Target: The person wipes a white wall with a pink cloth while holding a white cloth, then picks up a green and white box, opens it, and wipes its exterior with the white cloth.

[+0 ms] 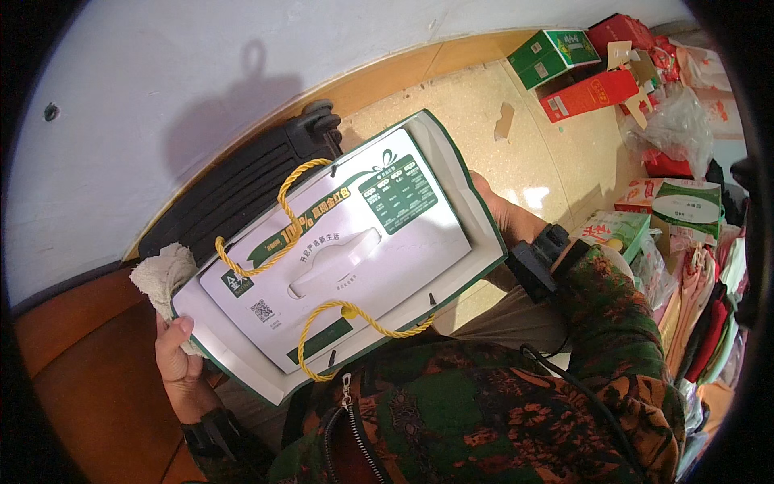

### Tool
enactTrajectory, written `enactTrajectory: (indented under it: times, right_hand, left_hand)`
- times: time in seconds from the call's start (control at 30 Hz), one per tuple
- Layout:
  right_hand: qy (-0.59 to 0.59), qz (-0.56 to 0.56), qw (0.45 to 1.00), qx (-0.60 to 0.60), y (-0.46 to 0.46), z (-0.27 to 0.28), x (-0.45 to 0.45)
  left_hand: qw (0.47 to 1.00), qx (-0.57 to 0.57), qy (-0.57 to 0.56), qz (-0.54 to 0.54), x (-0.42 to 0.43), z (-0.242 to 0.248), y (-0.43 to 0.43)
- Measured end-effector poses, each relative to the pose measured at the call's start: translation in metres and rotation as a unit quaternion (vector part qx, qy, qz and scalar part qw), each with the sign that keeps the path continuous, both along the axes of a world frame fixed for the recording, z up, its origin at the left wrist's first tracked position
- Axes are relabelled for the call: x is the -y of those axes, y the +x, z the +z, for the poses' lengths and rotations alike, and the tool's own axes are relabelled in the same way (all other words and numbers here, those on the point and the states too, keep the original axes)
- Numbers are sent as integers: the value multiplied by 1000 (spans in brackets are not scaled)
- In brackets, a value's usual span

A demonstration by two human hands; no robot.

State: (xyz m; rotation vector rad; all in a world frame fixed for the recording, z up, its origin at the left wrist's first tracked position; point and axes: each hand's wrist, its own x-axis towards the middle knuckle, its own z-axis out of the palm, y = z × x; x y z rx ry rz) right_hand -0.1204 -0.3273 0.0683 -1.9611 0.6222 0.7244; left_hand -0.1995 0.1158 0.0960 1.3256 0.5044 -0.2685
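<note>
Before my chest is a green-edged paper gift bag with twisted yellow rope handles. Inside it sits a white carton with a carry handle cut into its top; green print and a printed code mark it. My left hand grips the bag's left end, thumb over the rim. A crumpled whitish cloth is in that same hand, against the bag's outside. At the other end, my right hand holds the bag's right side; its fingers are partly hidden behind the bag.
A black ribbed suitcase lies along the wall beyond the bag. Brown wooden furniture fills the lower left. Green and red cartons, plastic bags and piled clothes crowd the right. A cardboard scrap lies on the tiled floor.
</note>
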Motion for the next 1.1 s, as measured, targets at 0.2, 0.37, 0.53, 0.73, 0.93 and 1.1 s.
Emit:
enactTrajectory:
  times: [0.2, 0.37, 0.53, 0.73, 0.93, 1.1]
  right_hand:
    - [338, -175, 922, 76, 9, -3, 13]
    - [330, -227, 916, -10, 7, -8, 13]
    - [118, -153, 981, -17, -4, 0, 2]
    - [349, -116, 929, 47, 8, -8, 25]
    - [118, 30, 991, 49, -6, -48, 18]
    - [155, -100, 983, -20, 3, -27, 20]
  left_hand:
    - [1000, -15, 12, 9, 1, 2, 0]
    - [999, -23, -17, 27, 6, 7, 3]
    - [999, -19, -15, 34, 9, 8, 3]
    - [999, -25, -6, 20, 4, 5, 2]
    - [1000, 2, 6, -3, 4, 2, 3]
    - [1000, 0, -4, 3, 6, 4, 3]
